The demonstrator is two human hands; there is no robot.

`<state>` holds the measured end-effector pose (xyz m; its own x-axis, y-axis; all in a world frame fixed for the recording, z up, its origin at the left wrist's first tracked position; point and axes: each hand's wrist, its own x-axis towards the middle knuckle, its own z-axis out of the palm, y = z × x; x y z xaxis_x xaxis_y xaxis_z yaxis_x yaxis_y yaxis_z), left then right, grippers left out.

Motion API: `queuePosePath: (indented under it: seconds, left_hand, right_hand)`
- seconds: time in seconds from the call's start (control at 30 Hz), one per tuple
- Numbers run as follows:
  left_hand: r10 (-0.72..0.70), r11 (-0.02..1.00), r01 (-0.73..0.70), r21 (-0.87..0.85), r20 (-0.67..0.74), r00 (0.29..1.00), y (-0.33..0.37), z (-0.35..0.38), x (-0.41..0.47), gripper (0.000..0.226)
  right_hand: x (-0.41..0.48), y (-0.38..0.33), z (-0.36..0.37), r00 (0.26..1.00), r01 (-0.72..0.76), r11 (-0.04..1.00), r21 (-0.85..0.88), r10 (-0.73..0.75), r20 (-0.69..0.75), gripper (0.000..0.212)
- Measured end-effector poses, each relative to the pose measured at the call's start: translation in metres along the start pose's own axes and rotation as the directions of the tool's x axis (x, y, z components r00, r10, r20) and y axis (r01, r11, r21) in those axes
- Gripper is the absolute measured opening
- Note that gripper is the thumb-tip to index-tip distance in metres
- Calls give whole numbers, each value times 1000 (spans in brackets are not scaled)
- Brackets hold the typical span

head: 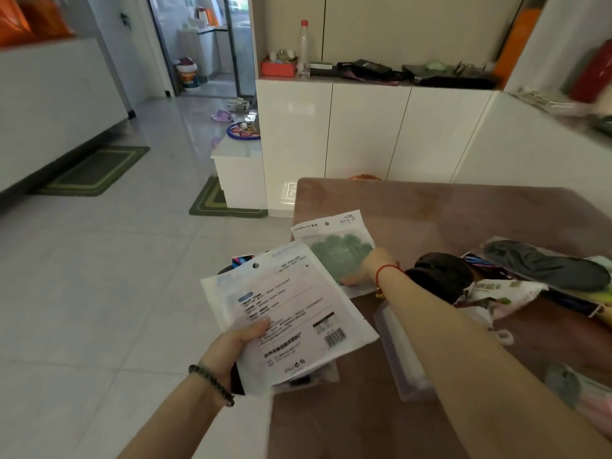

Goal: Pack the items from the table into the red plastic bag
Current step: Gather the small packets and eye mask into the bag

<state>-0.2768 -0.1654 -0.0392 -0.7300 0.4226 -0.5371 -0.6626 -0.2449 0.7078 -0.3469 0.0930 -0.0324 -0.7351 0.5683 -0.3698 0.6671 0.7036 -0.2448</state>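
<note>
My left hand (235, 346) grips a white printed packet (291, 313) with a barcode, held over the table's left edge on top of other flat packets. My right hand (371, 266) reaches across and pinches the lower edge of a clear packet with a green item (334, 250) lying on the brown table (430, 207). More items are piled at the right: a black bundle (443, 276), a packet with a dark insole (543, 266), and a crumpled printed bag (496, 293). No red plastic bag is in view near the table.
A clear flat packet (400, 356) lies under my right forearm. White cabinets (364, 127) stand behind the table with clutter and a bottle (303, 48) on top. Tiled floor with green mats (96, 170) stretches to the left.
</note>
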Motion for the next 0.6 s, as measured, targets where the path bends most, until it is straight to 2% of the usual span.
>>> queuePosePath:
  seconds: [0.1, 0.17, 0.27, 0.33, 0.37, 0.47, 0.53, 0.6]
  left_hand:
    - [23, 1000, -22, 16, -15, 1000, 0, 2, -1, 13]
    - [24, 1000, -24, 16, -17, 1000, 0, 4, -3, 13]
    - [39, 999, -39, 27, -3, 999, 4, 6, -11, 16]
    - [60, 998, -60, 31, -9, 998, 8, 5, -15, 28]
    - [80, 996, -79, 29, -21, 997, 11, 5, -17, 25]
    - [139, 990, -138, 11, -67, 988, 19, 20, -23, 11]
    - [167, 986, -167, 12, -48, 985, 21, 43, -28, 11]
    - [195, 981, -195, 3, 14, 981, 20, 76, -31, 13]
  right_hand:
    - [-3, 7, 2, 994, -19, 1000, 5, 19, -108, 64]
    - [-4, 9, 7, 990, 31, 999, 32, -26, -141, 55]
    - [-12, 6, -1, 966, 209, 925, 318, -146, -212, 27]
    - [-26, 5, -22, 910, 372, 821, 434, -230, -344, 10]
    - [-36, 4, -38, 876, 447, 771, 454, -276, -395, 5]
    - [-76, 9, -94, 770, 613, 587, 529, -297, -564, 12]
    - [-103, 24, -127, 767, 633, 413, 655, -222, -601, 18]
    - [-127, 46, -149, 803, 596, 276, 754, -198, -563, 22]
